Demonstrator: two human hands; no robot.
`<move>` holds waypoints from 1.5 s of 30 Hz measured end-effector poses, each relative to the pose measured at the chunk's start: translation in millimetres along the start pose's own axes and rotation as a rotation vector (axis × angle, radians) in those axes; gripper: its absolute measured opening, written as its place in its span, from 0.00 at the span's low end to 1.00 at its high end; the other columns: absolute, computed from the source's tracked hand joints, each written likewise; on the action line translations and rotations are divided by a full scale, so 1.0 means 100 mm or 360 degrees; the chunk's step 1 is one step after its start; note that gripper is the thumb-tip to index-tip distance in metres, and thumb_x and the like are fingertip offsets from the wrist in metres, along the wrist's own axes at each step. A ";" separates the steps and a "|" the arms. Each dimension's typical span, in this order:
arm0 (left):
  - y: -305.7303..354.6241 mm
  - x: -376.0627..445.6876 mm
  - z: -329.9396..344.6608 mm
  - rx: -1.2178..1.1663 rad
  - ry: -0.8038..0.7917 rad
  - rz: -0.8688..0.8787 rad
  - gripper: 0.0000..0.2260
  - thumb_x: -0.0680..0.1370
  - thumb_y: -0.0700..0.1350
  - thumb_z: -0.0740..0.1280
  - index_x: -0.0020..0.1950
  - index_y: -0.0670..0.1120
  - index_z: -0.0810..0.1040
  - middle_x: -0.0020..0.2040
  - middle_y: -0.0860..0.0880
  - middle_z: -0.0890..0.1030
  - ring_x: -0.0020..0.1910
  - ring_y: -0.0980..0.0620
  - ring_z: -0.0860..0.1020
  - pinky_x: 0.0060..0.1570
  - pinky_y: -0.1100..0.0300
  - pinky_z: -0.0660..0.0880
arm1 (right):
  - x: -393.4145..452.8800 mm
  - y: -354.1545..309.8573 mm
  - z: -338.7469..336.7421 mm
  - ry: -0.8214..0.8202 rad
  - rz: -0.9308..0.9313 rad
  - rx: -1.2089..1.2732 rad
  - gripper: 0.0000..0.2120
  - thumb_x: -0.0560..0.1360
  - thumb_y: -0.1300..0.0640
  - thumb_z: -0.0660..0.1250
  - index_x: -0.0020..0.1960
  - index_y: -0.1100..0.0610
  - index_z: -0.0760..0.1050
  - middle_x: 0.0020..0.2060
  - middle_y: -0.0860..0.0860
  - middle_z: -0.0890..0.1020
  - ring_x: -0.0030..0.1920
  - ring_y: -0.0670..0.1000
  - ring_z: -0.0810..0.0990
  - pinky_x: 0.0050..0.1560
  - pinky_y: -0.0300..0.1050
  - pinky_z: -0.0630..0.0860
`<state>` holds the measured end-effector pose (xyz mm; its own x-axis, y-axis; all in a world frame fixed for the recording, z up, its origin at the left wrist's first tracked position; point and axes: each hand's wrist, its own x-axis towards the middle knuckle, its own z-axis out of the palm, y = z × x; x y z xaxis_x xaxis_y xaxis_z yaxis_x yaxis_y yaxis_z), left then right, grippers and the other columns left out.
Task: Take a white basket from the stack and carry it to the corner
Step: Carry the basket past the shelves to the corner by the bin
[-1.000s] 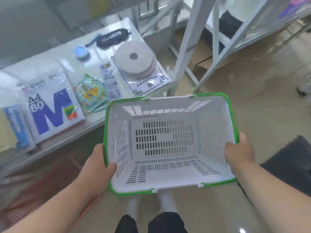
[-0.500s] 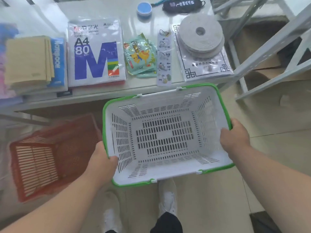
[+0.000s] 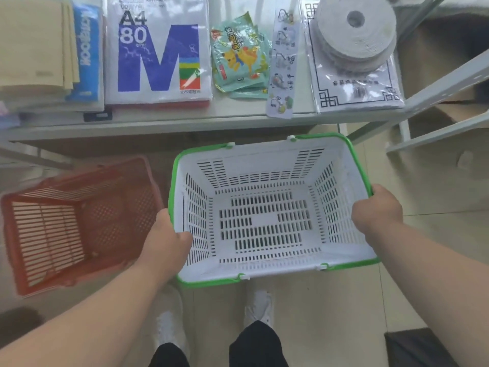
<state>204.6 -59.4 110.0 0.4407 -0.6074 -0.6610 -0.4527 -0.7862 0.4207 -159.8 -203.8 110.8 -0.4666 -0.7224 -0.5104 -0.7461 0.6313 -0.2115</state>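
While both hands, left hand (image 3: 169, 241) and right hand (image 3: 377, 209), grip its short ends, the white basket (image 3: 264, 207) now hangs squarely before the desk (image 3: 158, 123), beside a red basket (image 3: 79, 221) newly in view, suggesting the carry continues.

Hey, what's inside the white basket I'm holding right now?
Nothing: the white basket is empty, its slotted bottom bare. The left hand curls over one rim, covering that wall's edge; the right hand grips the other.

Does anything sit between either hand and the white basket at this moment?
Nothing visible does. The left hand and right hand each grip the white basket directly at its side rims. The red basket sits beside it, apart.
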 end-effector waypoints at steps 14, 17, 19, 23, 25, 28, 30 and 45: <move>0.00 0.00 -0.20 -0.0172 0.0228 0.0168 0.18 0.74 0.36 0.63 0.61 0.50 0.68 0.49 0.51 0.78 0.44 0.50 0.79 0.39 0.52 0.74 | -0.05 -0.14 0.01 0.0137 -0.0147 0.0227 0.10 0.81 0.63 0.59 0.58 0.55 0.74 0.45 0.52 0.79 0.37 0.49 0.75 0.33 0.39 0.67; -0.04 0.00 -0.15 -0.0201 0.0216 0.0140 0.17 0.75 0.34 0.62 0.59 0.50 0.67 0.48 0.52 0.78 0.43 0.54 0.78 0.37 0.57 0.72 | -0.04 -0.08 0.09 0.0079 -0.0160 0.0215 0.07 0.81 0.63 0.60 0.55 0.55 0.75 0.42 0.49 0.79 0.39 0.53 0.78 0.33 0.39 0.68; -0.10 0.04 -0.07 -0.0175 0.0156 0.0071 0.15 0.76 0.31 0.62 0.58 0.46 0.68 0.47 0.51 0.77 0.42 0.56 0.76 0.34 0.64 0.69 | 0.00 -0.04 0.20 0.0023 -0.0157 0.0173 0.07 0.81 0.62 0.61 0.56 0.55 0.76 0.45 0.53 0.81 0.42 0.58 0.79 0.35 0.42 0.70; -0.25 0.32 0.13 -0.0056 -0.0018 -0.0067 0.13 0.77 0.31 0.63 0.59 0.42 0.67 0.46 0.48 0.77 0.41 0.52 0.77 0.35 0.57 0.70 | 0.21 0.04 0.47 -0.0056 -0.0164 0.0077 0.07 0.80 0.62 0.63 0.56 0.53 0.76 0.48 0.57 0.83 0.44 0.61 0.80 0.44 0.47 0.74; -0.33 0.49 0.26 0.0014 -0.0084 -0.0101 0.14 0.78 0.32 0.64 0.62 0.39 0.68 0.45 0.50 0.75 0.40 0.50 0.76 0.41 0.55 0.71 | 0.34 0.10 0.65 -0.0067 -0.0134 0.0066 0.07 0.79 0.62 0.64 0.55 0.53 0.77 0.47 0.58 0.84 0.44 0.61 0.81 0.44 0.48 0.75; -0.43 0.72 0.43 0.0112 -0.0137 -0.0181 0.15 0.78 0.32 0.65 0.63 0.37 0.68 0.52 0.44 0.78 0.48 0.43 0.77 0.47 0.53 0.73 | 0.47 0.18 0.92 -0.0071 -0.0116 0.0054 0.09 0.80 0.62 0.63 0.57 0.55 0.78 0.47 0.57 0.84 0.45 0.62 0.82 0.46 0.50 0.77; -0.53 0.84 0.56 0.0100 -0.0133 -0.0256 0.16 0.77 0.33 0.67 0.63 0.38 0.68 0.57 0.40 0.79 0.51 0.41 0.78 0.51 0.51 0.75 | 0.52 0.24 1.07 -0.0053 -0.0104 0.0041 0.08 0.80 0.62 0.62 0.57 0.53 0.76 0.47 0.57 0.82 0.46 0.62 0.81 0.48 0.50 0.77; -0.77 1.01 1.10 0.0537 0.0127 -0.0238 0.25 0.73 0.40 0.74 0.66 0.40 0.67 0.64 0.34 0.72 0.56 0.30 0.79 0.54 0.46 0.76 | 0.63 0.62 1.56 -0.0093 0.0020 0.0131 0.22 0.82 0.63 0.60 0.76 0.58 0.64 0.55 0.54 0.75 0.52 0.59 0.75 0.52 0.49 0.72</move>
<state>199.0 -48.0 -57.5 0.5740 -0.5063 -0.6436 -0.6028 -0.7932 0.0864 -161.0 -166.2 -64.3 -0.4453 -0.6982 -0.5606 -0.6976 0.6630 -0.2716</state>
